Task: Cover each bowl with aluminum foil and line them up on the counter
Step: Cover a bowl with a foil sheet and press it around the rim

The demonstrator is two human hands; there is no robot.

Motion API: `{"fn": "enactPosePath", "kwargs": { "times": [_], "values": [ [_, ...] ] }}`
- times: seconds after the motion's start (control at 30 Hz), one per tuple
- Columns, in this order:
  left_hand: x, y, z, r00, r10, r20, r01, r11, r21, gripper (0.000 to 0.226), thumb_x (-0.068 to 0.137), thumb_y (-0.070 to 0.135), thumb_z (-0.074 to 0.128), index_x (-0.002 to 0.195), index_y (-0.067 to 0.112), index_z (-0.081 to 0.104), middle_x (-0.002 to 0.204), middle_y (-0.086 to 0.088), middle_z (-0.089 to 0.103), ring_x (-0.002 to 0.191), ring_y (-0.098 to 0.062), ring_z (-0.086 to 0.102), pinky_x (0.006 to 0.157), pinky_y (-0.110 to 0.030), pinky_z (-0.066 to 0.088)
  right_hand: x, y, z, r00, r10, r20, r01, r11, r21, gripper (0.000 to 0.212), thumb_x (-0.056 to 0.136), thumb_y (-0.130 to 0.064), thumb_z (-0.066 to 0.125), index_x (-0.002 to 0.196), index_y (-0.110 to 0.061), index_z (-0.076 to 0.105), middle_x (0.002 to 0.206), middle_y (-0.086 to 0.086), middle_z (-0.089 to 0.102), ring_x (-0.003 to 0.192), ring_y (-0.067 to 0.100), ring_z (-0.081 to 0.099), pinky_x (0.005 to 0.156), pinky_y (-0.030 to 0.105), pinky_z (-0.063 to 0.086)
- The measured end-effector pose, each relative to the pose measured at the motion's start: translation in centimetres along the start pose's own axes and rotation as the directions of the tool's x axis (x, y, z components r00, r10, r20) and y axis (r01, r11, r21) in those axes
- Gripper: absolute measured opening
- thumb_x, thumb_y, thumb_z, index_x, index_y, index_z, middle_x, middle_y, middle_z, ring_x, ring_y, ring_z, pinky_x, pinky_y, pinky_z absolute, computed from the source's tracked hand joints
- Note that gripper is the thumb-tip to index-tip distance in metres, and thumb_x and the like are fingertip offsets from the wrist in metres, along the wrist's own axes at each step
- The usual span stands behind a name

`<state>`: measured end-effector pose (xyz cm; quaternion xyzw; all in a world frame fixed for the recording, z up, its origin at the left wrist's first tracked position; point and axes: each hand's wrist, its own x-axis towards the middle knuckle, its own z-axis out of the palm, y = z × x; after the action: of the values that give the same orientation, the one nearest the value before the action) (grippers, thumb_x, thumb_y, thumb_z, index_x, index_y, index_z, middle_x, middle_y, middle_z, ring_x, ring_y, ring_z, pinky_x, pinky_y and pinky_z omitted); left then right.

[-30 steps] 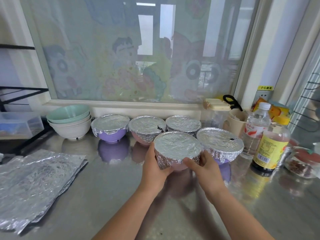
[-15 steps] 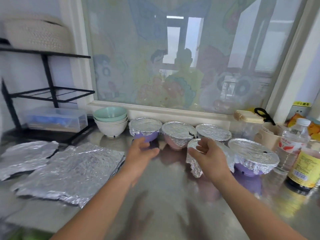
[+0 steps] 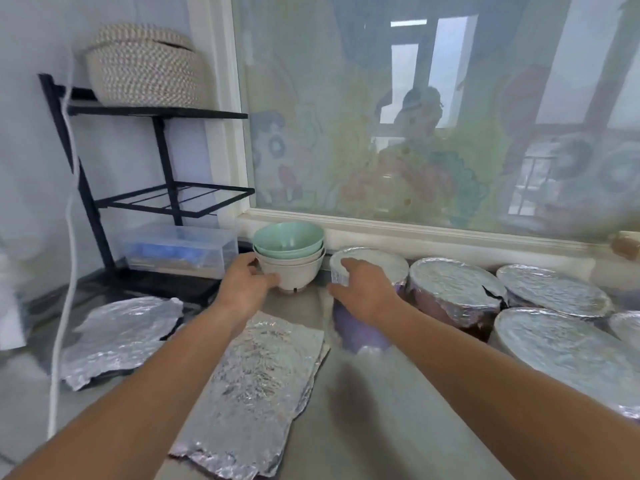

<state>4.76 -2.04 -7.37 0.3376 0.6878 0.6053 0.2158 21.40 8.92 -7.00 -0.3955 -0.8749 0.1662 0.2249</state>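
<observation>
A stack of uncovered bowls [image 3: 294, 261], mint green on top and white below, stands by the window sill. My left hand [image 3: 244, 284] touches the left side of the bottom white bowl, thumb and fingers curving around it. My right hand [image 3: 363, 292] hovers with relaxed fingers in front of a foil-covered purple bowl [image 3: 377, 268], just right of the stack. Several more foil-covered bowls [image 3: 457, 289] sit in rows to the right. Cut foil sheets [image 3: 263, 386] lie on the steel counter [image 3: 374, 427] in front of me, with another foil sheet [image 3: 121, 334] further left.
A black wire rack [image 3: 166, 199] stands at the back left with a woven basket [image 3: 145, 67] on top and a clear plastic box [image 3: 180, 251] beneath. A white cord [image 3: 65, 271] hangs down the left side. The window frame [image 3: 415, 233] runs behind the bowls.
Both hands let go of the covered pink bowl and moved left. My left hand reached the bowl stack; my right hand passed to the covered purple bowl. The view swung left.
</observation>
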Motion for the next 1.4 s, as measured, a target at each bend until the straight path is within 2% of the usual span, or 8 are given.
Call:
{"fn": "enactPosePath", "kwargs": {
  "times": [0.07,0.23,0.6,0.8,0.93,1.07,1.2,1.4],
  "values": [
    [3.0,-0.5,-0.5,0.999,-0.039,-0.015,0.04,0.999,0.033,0.056,0.075,0.018,0.075,0.126,0.01,0.054,0.116,-0.007,0.061,0.108,-0.026,0.057,0.09,-0.04,0.049,2.9,-0.5,0.8,1.0,-0.011,0.001,0.011,1.0,0.001,0.051,0.091,-0.034,0.063,0.132,-0.006,0.05,0.133,0.016,0.055,0.125,0.033,0.049,0.097,0.035,0.04],
    [8.1,-1.0,-0.7,0.996,0.002,-0.093,0.005,0.997,0.078,0.026,0.081,-0.013,0.057,0.072,0.011,0.052,0.069,-0.004,0.056,0.067,-0.02,0.053,0.045,-0.015,0.042,9.7,-0.3,2.0,0.995,0.012,0.097,-0.013,1.0,0.009,0.079,0.082,-0.042,0.073,0.142,-0.006,0.036,0.14,0.012,0.048,0.13,0.03,0.045,0.104,0.037,0.038],
    [15.6,-4.3,-1.8,0.994,0.014,0.113,-0.022,0.998,0.066,0.1,0.067,0.005,0.075,0.152,0.012,0.022,0.147,0.002,0.044,0.133,-0.019,0.041,0.112,-0.04,0.032,17.6,1.6,4.9,0.967,-0.012,0.254,-0.09,0.917,0.388,0.121,0.032,-0.04,0.097,0.132,-0.014,0.035,0.129,-0.002,0.053,0.12,0.018,0.052,0.1,0.043,0.048],
    [15.1,-3.6,-1.6,0.993,0.052,0.106,-0.046,0.997,-0.058,0.095,0.076,-0.006,0.07,0.153,0.009,0.016,0.148,0.001,0.045,0.13,-0.015,0.043,0.1,-0.028,0.033,16.1,0.9,3.4,0.977,-0.059,0.207,-0.059,0.852,0.521,0.108,0.067,-0.018,0.09,0.149,-0.009,0.022,0.12,-0.011,0.042,0.112,0.008,0.041,0.088,0.019,0.038],
    [13.3,-0.8,-1.8,0.988,0.107,0.11,-0.091,0.985,-0.145,0.09,0.081,-0.009,0.064,0.154,0.009,0.014,0.147,0.002,0.046,0.124,-0.011,0.044,0.094,-0.025,0.032,14.5,0.0,0.6,0.991,-0.098,0.093,0.025,0.813,0.582,0.073,0.069,-0.002,0.086,0.124,-0.018,0.041,0.106,-0.009,0.053,0.098,0.004,0.054,0.079,0.013,0.041],
    [9.8,2.5,-1.8,0.974,0.191,0.123,-0.164,0.965,-0.203,0.077,0.084,-0.01,0.061,0.148,0.011,0.025,0.139,0.01,0.05,0.124,-0.009,0.044,0.097,-0.026,0.034,12.4,-0.7,-1.9,0.99,-0.127,0.067,0.056,0.772,0.633,0.076,0.063,-0.005,0.09,0.119,-0.02,0.041,0.111,-0.011,0.058,0.109,0.009,0.057,0.087,0.021,0.045],
    [4.1,5.4,-0.9,0.955,0.252,0.155,-0.207,0.944,-0.258,0.046,0.084,-0.014,0.058,0.1,0.028,0.048,0.094,0.032,0.065,0.101,0.006,0.056,0.079,-0.018,0.042,7.3,-0.2,-5.2,0.994,-0.105,0.041,0.052,0.748,0.661,0.093,0.067,-0.01,0.089,0.139,-0.02,0.03,0.099,-0.024,0.047,0.095,-0.003,0.05,0.069,0.008,0.042],
    [-4.1,8.0,0.8,0.943,0.271,0.195,-0.198,0.924,-0.326,0.056,0.082,-0.012,0.062,0.116,0.029,0.047,0.11,0.026,0.062,0.112,0.003,0.054,0.093,-0.023,0.042,-1.5,1.9,-9.9,0.998,-0.057,-0.002,0.044,0.753,0.657,0.107,0.064,-0.017,0.091,0.148,-0.012,0.025,0.109,-0.022,0.056,0.104,-0.004,0.053,0.089,0.017,0.042]
  ]
}}
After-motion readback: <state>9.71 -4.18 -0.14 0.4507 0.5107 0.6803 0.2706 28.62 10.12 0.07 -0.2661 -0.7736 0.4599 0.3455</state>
